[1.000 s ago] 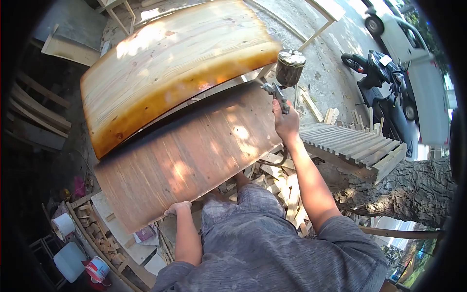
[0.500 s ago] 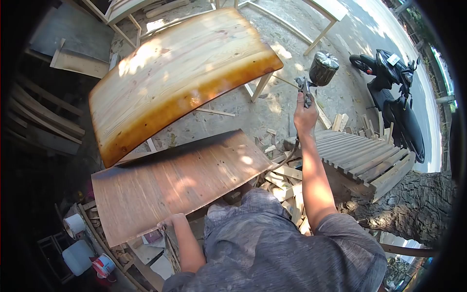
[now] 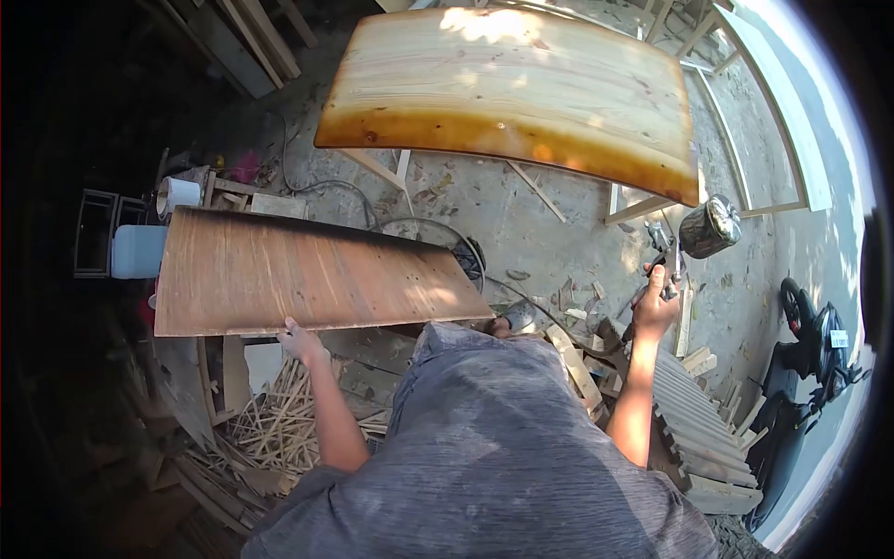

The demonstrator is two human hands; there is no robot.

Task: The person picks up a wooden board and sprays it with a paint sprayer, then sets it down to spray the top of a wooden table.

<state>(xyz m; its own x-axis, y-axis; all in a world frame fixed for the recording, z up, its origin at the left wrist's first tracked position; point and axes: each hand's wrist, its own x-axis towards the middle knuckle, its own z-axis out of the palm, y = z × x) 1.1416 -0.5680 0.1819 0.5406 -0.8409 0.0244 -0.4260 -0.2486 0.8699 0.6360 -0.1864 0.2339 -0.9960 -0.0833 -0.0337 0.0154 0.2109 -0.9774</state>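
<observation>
My left hand [image 3: 303,343] is closed on the near edge of a reddish-brown plywood board [image 3: 312,278], whose far edge is darkened. My right hand [image 3: 656,312] is wrapped round the handle of a metal spray gun [image 3: 672,261]. A round, stained paint cup [image 3: 710,229] is fixed to the gun's front end. Ahead stands a pale wooden tabletop [image 3: 521,84] with amber-brown stained edges, darkest along the side nearest me. The gun is just off its near right corner, not touching it. Floor shows between the board and the tabletop.
A hose [image 3: 428,224] runs over the concrete floor. Thin wood sticks [image 3: 279,419] lie heaped at lower left. A slatted wooden piece [image 3: 698,424] and a scooter [image 3: 810,373] are on the right. A white frame table [image 3: 782,112] stands at back right, a blue container [image 3: 136,252] at left.
My view has turned. The plywood board has drawn back from the tabletop's near edge, opening a gap. My right hand has lowered the spray gun toward me, still gripping it.
</observation>
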